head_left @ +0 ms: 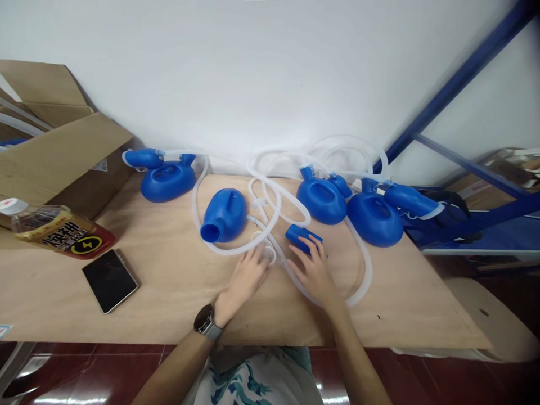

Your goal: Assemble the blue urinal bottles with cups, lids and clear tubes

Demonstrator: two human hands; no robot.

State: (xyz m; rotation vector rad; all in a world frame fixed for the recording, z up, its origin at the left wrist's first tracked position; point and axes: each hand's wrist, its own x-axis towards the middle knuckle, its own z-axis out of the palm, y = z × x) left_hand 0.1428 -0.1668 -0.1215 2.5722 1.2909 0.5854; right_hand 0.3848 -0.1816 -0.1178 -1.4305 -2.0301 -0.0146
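Note:
My left hand [250, 274] rests low over the table, fingers stretched out, its fingertips at a white ring-shaped cap [272, 256] and the clear tubing. My right hand [315, 269] has its fingers spread, the tips touching a blue plastic tube-shaped piece [297, 235] that lies on the wood. Just beyond my left hand, a blue urinal bottle [231, 211] lies with its open mouth towards me. Farther right stand two more blue bottles, a middle one [323, 201] and a right one [375, 222]. A blue funnel piece [409, 201] is attached by the right bottle's neck.
Coils of clear hose [367, 275] loop across the wooden table [177, 292]. Another blue bottle [169, 181] stands at the back left. At left are a cardboard box [80, 152], a drink bottle [63, 233] and a phone [110, 280]. A blue metal frame [455, 84] rises at right.

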